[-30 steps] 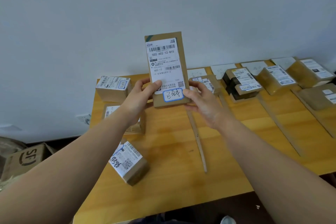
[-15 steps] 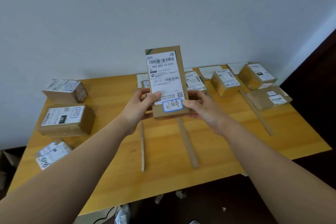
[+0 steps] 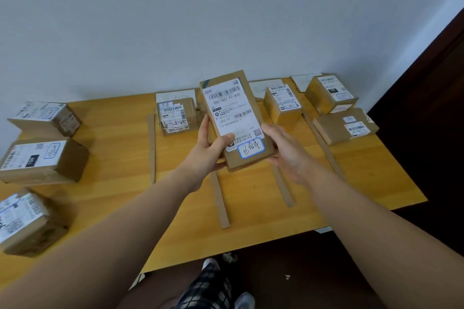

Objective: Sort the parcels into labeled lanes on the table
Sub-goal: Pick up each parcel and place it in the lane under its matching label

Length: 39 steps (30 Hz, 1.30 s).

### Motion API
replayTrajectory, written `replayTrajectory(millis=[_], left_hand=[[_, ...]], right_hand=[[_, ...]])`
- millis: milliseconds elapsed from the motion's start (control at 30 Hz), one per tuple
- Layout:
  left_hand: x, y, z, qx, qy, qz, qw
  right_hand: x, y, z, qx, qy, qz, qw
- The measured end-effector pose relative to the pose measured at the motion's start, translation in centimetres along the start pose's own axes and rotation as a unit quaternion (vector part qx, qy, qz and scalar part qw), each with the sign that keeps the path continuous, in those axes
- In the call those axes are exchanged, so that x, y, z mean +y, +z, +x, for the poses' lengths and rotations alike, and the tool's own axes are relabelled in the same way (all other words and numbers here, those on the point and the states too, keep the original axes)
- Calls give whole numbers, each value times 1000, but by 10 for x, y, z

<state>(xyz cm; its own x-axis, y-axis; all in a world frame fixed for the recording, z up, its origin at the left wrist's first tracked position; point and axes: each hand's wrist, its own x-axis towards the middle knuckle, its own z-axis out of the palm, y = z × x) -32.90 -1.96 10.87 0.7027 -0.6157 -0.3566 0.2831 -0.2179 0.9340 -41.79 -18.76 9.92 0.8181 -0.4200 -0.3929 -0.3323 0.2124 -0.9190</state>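
Observation:
I hold a flat brown cardboard parcel point(image 3: 232, 113) with a white shipping label and a blue-edged handwritten sticker, tilted up above the wooden table point(image 3: 251, 213). My left hand point(image 3: 213, 148) grips its lower left edge, thumb on the label. My right hand point(image 3: 283, 150) cups its lower right corner. Cardboard strips point(image 3: 219, 202) divide the table into lanes, with white paper lane labels point(image 3: 262, 86) at the far edge. The parcel hangs over the middle lanes.
Three parcels point(image 3: 44, 159) lie at the table's left end. One parcel point(image 3: 175, 115) sits in a left lane, another point(image 3: 282, 103) in a right lane, two more point(image 3: 345, 126) at the far right. A dark wall or door stands right of the table.
The view has swung right and down, so the table sits more centred. The parcel has tilted slightly leftward at the top and lowered toward the lanes; both hands still hold it.

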Motion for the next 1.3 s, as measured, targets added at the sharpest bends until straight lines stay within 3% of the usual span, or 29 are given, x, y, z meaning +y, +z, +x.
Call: replayTrajectory(millis=[333,733,1067,1300], left_hand=[[-4,27,61,-93,-56,105,989],[18,78,112,-11,-46,177,983],[-13,217,126,52,-104,90,989],[-27,270,132,71,-117,86,987]], right_hand=[[-1,-48,55,60,22,4,998],[5,-151,83,138,58,-16,989],[28,-300,76,122,129,-42,983],[43,-362,60,96,151,-89,980]])
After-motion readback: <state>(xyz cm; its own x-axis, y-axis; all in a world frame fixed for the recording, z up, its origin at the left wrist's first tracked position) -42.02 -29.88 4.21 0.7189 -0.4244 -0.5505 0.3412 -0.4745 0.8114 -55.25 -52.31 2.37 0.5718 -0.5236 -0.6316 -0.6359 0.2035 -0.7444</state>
